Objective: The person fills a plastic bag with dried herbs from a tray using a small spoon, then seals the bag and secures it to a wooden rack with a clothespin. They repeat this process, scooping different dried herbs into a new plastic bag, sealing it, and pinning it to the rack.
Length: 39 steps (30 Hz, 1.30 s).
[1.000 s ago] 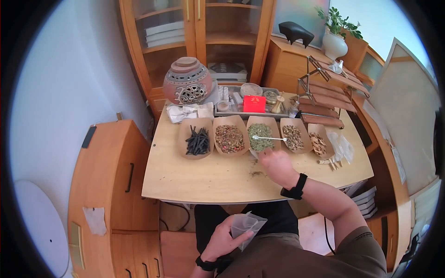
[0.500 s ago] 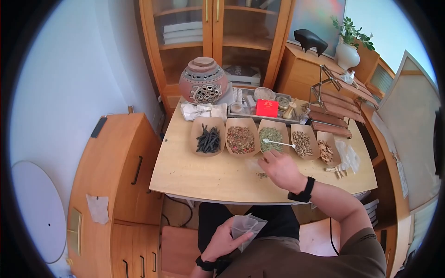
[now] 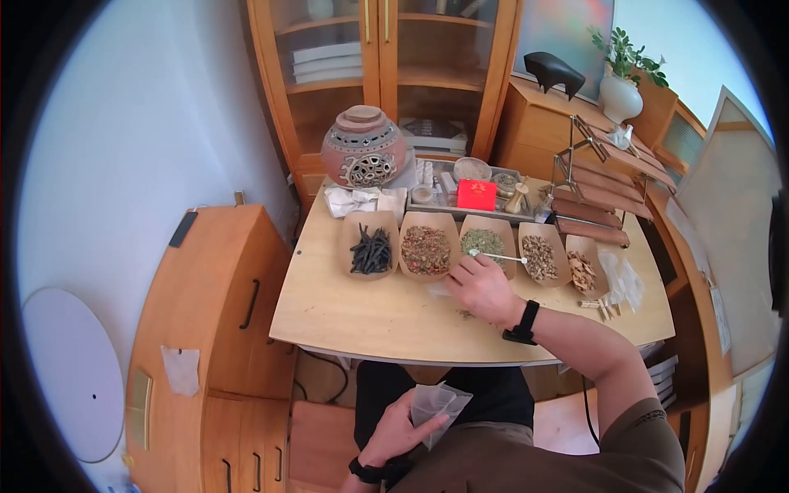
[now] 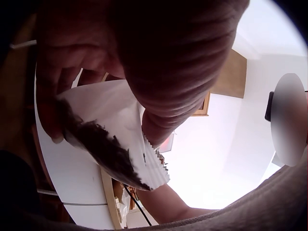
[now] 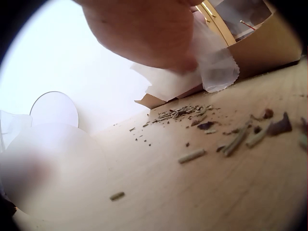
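In the head view, my left hand [image 3: 400,429] grips a translucent pouch [image 3: 440,403] over the lap. Dark dried bits fill the lower part of this zigzag-edged pouch [image 4: 115,130] in the left wrist view, thumb on one side and fingers on the other. My right hand [image 3: 485,292] is low over the table in front of the tray of green herb [image 3: 483,240], its fingers curled at another thin translucent bag [image 3: 438,289]. Seen from the right wrist, that bag [image 5: 219,72] hangs at the fingertips, partly hidden by the hand. A small white spoon [image 3: 501,257] lies across the green herb.
Paper trays hold black strips [image 3: 371,251], a mixed herb [image 3: 426,249], brown pieces [image 3: 540,257] and pale slices [image 3: 581,271]. Loose crumbs [image 5: 183,113] litter the table. Behind stand a clay pot [image 3: 364,148] and a red box [image 3: 477,195]; clothespins [image 3: 604,308] and clear bags [image 3: 622,279] lie right.
My right hand has shifted left along the front of the trays, the thin bag moving with it. The left hand keeps its grip on the filled pouch. The head view has turned left.
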Each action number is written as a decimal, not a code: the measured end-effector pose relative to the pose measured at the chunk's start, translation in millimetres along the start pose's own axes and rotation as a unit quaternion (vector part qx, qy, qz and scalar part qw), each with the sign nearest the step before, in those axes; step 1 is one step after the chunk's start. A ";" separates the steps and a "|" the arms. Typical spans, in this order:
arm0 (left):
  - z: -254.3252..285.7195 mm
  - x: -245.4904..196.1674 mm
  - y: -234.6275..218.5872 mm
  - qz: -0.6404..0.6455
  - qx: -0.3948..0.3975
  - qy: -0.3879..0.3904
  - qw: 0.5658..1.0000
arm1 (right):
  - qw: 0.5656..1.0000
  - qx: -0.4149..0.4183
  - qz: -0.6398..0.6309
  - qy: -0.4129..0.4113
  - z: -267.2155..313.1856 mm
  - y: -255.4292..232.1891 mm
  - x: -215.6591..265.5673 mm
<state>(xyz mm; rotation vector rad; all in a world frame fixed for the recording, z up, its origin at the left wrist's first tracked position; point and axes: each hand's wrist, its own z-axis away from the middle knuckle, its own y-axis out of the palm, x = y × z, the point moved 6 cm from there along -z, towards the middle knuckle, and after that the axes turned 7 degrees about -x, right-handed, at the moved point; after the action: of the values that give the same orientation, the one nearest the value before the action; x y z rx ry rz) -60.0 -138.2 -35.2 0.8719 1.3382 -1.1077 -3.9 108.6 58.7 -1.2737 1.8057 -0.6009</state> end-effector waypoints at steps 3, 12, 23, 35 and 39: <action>-2.6 -3.4 0.9 0.010 -0.010 0.005 1.000 | 1.000 0.004 -0.001 -0.005 3.9 2.8 4.8; -0.7 0.9 2.3 0.018 -0.013 0.003 1.000 | 0.995 0.062 -0.079 0.009 35.9 -15.8 10.1; -8.4 -6.8 10.0 0.013 0.004 0.000 1.000 | 0.999 0.020 -0.036 -0.011 9.2 -16.7 8.5; -1.6 4.4 3.8 0.031 -0.022 -0.010 0.999 | 0.999 0.011 -0.039 -0.011 3.3 7.4 -8.4; -2.6 4.9 5.1 0.027 -0.023 -0.007 0.999 | 0.996 0.055 -0.064 -0.016 13.2 12.5 -8.2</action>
<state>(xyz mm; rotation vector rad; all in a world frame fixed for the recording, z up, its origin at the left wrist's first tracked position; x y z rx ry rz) -56.4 -134.8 -40.8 0.8610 1.3167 -1.0359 1.7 121.8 44.8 -1.3238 1.6507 -0.7356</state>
